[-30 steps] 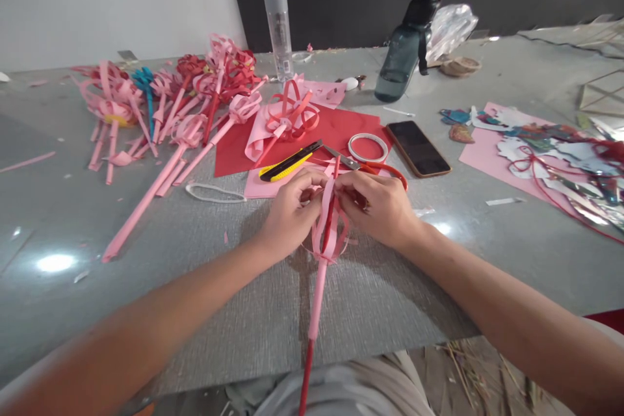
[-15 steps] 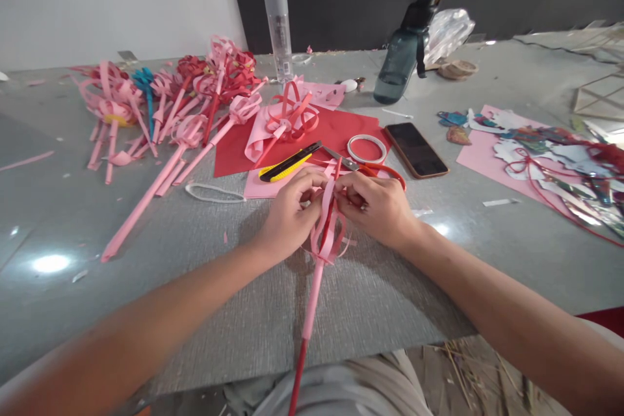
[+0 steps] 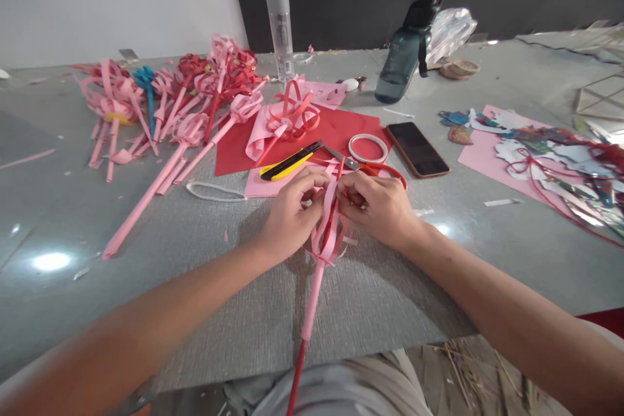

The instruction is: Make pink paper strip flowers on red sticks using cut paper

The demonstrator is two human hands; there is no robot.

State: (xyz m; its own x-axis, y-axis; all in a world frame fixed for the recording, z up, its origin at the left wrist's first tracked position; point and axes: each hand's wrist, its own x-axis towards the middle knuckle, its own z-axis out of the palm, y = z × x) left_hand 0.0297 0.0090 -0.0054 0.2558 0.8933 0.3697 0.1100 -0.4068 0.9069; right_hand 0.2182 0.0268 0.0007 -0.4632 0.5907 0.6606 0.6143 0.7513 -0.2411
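Red at its lower end, a thin stick (image 3: 298,370) slants up over the person's lap, passes into a pink paper tube (image 3: 312,305) and rises inside the pink paper loops (image 3: 331,245) at the tube's top. Its tip shows just beyond the fingers. This piece is above the near edge of the grey table (image 3: 234,338), centred between both forearms.

At the top of the loops, the left hand (image 3: 296,208) and right hand (image 3: 377,205) face each other, each with thumb and forefinger drawn into a narrow pinch on the strips; exactly which strip sits in each pinch is hidden.

Left of the hands lies a narrow white band (image 3: 214,197). Just past them are orange-handled scissors (image 3: 390,175), a black-and-yellow utility knife (image 3: 291,161), a roll of white tape (image 3: 366,159) and a smartphone (image 3: 418,149). Red paper (image 3: 238,156) lies underneath some of these, with a red looped paper flower (image 3: 292,120) on it.

Mostly pink and red paper flowers (image 3: 221,78) are heaped to the left; to the right, assorted scraps (image 3: 550,149) cover pink paper (image 3: 480,149).

Farther back, a clear grey-capped bottle (image 3: 281,39) stands upright, well apart from a tilted, dark-tinted bottle (image 3: 397,65).
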